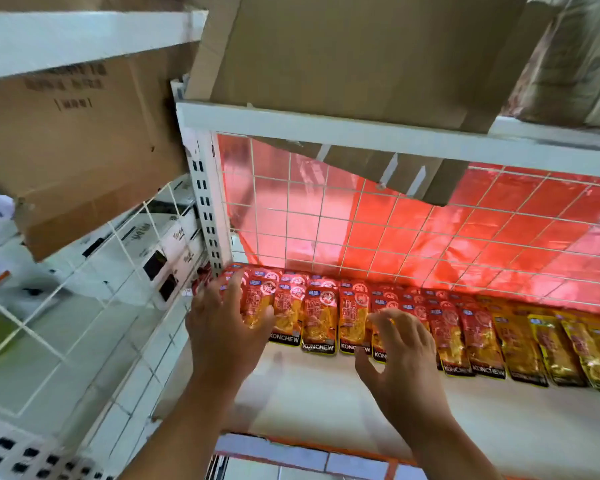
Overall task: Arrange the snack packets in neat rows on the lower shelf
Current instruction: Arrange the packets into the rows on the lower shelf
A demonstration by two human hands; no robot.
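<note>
Red-and-orange snack packets (319, 317) are lying in overlapping rows along the back edge of the lower shelf (326, 393). They are running from its back-left corner rightward, where gold packets (551, 348) are taking over. The left hand (227, 327) is resting spread fingers on the packets nearest that corner. The right hand (404, 358) is hovering over the middle ones, fingers apart and loosely bent, gripping nothing. The person seems to be squaring up the front row, so the next move is calling for a gentle push to level the lower edges. "KONCHEW" is showing along those edges, while the print on the cardboard box (77, 140) is too blurred to read.
</note>
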